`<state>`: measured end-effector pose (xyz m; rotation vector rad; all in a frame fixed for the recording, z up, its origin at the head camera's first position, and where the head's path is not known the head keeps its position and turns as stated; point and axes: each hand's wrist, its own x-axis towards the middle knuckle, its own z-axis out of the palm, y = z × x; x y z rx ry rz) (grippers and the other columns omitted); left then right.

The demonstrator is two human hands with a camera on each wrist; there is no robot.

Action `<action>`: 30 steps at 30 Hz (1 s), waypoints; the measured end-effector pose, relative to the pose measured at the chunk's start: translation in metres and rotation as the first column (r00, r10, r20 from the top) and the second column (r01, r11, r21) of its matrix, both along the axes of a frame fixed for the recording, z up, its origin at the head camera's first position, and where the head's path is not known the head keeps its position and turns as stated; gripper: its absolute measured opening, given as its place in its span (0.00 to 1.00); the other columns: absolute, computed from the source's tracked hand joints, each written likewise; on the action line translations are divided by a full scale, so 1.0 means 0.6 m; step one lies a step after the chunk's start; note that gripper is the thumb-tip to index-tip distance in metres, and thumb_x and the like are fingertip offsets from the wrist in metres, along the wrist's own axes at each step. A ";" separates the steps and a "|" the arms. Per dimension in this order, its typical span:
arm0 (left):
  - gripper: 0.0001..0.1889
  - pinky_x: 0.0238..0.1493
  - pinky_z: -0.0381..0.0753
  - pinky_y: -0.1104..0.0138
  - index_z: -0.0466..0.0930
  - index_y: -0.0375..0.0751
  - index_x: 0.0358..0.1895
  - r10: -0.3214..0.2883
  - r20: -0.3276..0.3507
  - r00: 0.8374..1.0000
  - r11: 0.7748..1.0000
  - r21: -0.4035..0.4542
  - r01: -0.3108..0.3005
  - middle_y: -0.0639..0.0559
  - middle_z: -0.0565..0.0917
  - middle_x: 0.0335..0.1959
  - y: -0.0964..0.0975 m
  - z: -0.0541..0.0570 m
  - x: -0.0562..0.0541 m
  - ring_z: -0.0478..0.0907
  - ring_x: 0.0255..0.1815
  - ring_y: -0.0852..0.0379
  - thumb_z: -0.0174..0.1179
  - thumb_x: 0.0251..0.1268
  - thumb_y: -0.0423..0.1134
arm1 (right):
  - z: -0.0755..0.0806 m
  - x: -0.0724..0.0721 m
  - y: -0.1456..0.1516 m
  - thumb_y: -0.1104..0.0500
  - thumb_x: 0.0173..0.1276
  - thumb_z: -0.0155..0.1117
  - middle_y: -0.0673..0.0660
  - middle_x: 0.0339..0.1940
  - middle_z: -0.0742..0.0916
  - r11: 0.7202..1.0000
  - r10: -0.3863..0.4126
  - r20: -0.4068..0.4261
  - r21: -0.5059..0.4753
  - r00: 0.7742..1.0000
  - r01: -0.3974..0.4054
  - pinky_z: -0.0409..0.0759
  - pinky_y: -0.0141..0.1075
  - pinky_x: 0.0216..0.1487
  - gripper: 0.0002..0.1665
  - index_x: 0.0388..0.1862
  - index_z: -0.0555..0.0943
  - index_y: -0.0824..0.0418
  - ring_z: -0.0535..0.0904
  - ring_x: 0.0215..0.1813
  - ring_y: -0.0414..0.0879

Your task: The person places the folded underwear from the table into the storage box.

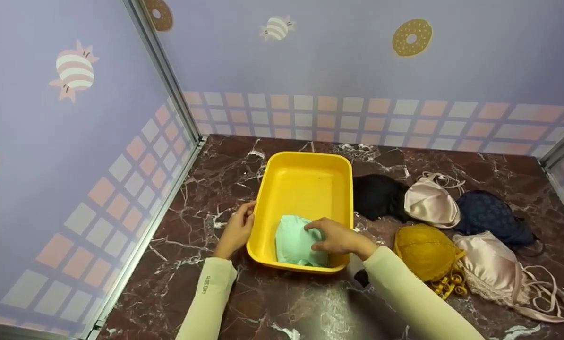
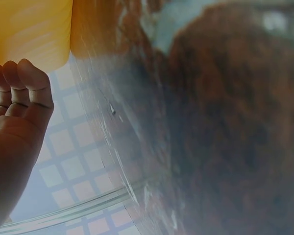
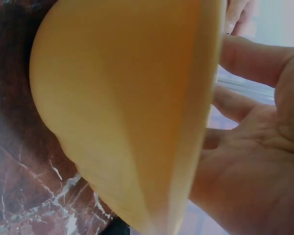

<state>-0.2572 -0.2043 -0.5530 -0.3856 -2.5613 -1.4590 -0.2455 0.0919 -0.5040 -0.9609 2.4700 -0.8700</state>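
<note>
A yellow plastic basin (image 1: pixel 310 189) stands on the dark marbled surface. In its near end lies a mint-green bra (image 1: pixel 294 241), cups upward. My right hand (image 1: pixel 335 237) reaches over the basin's right rim, its loosely bent fingers spread over the bra's right part with a gap between thumb and fingers. From the right wrist view, the basin's wall (image 3: pixel 112 98) hides the bra, and that hand's fingers (image 3: pixel 255 58) pass behind the rim. At the basin's left side, my left hand (image 1: pixel 238 229) rests against the outer wall; its fingers (image 2: pixel 36 81) show beside the basin in the left wrist view.
Right of the basin lie several bras: black (image 1: pixel 381 196), pale pink satin (image 1: pixel 431 203), navy (image 1: pixel 492 217), mustard (image 1: pixel 426 252) and another pale pink one (image 1: pixel 490 262) with loose straps. Patterned wall panels (image 1: pixel 310 61) enclose the back and sides. A small black piece (image 1: pixel 361 277) lies under the right forearm.
</note>
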 end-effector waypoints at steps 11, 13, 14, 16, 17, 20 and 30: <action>0.18 0.39 0.72 0.61 0.70 0.31 0.61 -0.005 -0.009 1.000 1.000 0.002 0.005 0.48 0.73 0.34 0.004 -0.004 -0.003 0.71 0.34 0.53 0.48 0.68 0.25 | 0.038 0.006 0.044 0.67 0.64 0.61 0.68 0.59 0.75 0.985 -0.123 -0.075 -0.132 0.990 0.112 0.68 0.54 0.57 0.25 0.61 0.73 0.67 0.70 0.58 0.64; 0.18 0.39 0.72 0.62 0.70 0.31 0.61 -0.004 -0.009 1.000 1.000 0.000 0.004 0.47 0.73 0.34 0.002 -0.004 -0.003 0.70 0.34 0.54 0.48 0.68 0.25 | 0.045 0.004 0.055 0.68 0.65 0.60 0.66 0.61 0.75 0.977 -0.165 -0.048 -0.142 0.985 0.156 0.69 0.55 0.56 0.25 0.62 0.73 0.66 0.70 0.58 0.64; 0.18 0.38 0.72 0.62 0.70 0.31 0.61 -0.003 -0.011 1.000 1.000 -0.003 0.003 0.47 0.73 0.34 0.001 -0.004 -0.002 0.70 0.34 0.54 0.48 0.68 0.25 | 0.047 0.003 0.060 0.68 0.65 0.61 0.65 0.61 0.75 0.974 -0.184 -0.046 -0.145 0.982 0.176 0.70 0.55 0.55 0.25 0.62 0.74 0.65 0.71 0.58 0.64; 0.18 0.37 0.72 0.62 0.70 0.30 0.60 0.005 -0.014 1.000 1.000 -0.006 -0.005 0.47 0.73 0.33 -0.001 -0.003 0.000 0.70 0.33 0.54 0.48 0.68 0.25 | 0.048 0.000 0.069 0.68 0.64 0.61 0.63 0.60 0.76 0.967 -0.218 -0.048 -0.149 0.975 0.209 0.72 0.54 0.53 0.24 0.61 0.75 0.63 0.72 0.57 0.63; 0.18 0.37 0.72 0.62 0.71 0.30 0.60 0.008 -0.013 1.000 1.000 -0.005 -0.009 0.48 0.73 0.33 -0.002 -0.003 0.001 0.70 0.33 0.54 0.48 0.68 0.25 | 0.048 0.000 0.073 0.69 0.64 0.61 0.63 0.60 0.76 0.963 -0.228 -0.058 -0.161 0.972 0.216 0.73 0.53 0.52 0.24 0.60 0.75 0.63 0.73 0.57 0.62; 0.18 0.37 0.71 0.63 0.71 0.31 0.60 0.014 -0.010 1.000 1.000 -0.004 -0.014 0.48 0.73 0.33 -0.003 -0.003 0.004 0.70 0.32 0.54 0.48 0.68 0.25 | 0.049 -0.001 0.089 0.70 0.63 0.61 0.62 0.58 0.78 0.950 -0.261 -0.067 -0.197 0.963 0.244 0.74 0.52 0.51 0.24 0.59 0.77 0.63 0.74 0.55 0.62; 0.18 0.37 0.71 0.63 0.70 0.30 0.61 0.009 -0.025 1.000 1.000 -0.004 -0.009 0.48 0.73 0.34 0.001 0.000 0.000 0.70 0.33 0.54 0.48 0.69 0.26 | 0.039 0.001 0.199 0.78 0.58 0.57 0.66 0.53 0.80 0.911 -0.356 -0.106 -0.261 0.928 0.320 0.77 0.48 0.48 0.24 0.54 0.79 0.68 0.77 0.51 0.61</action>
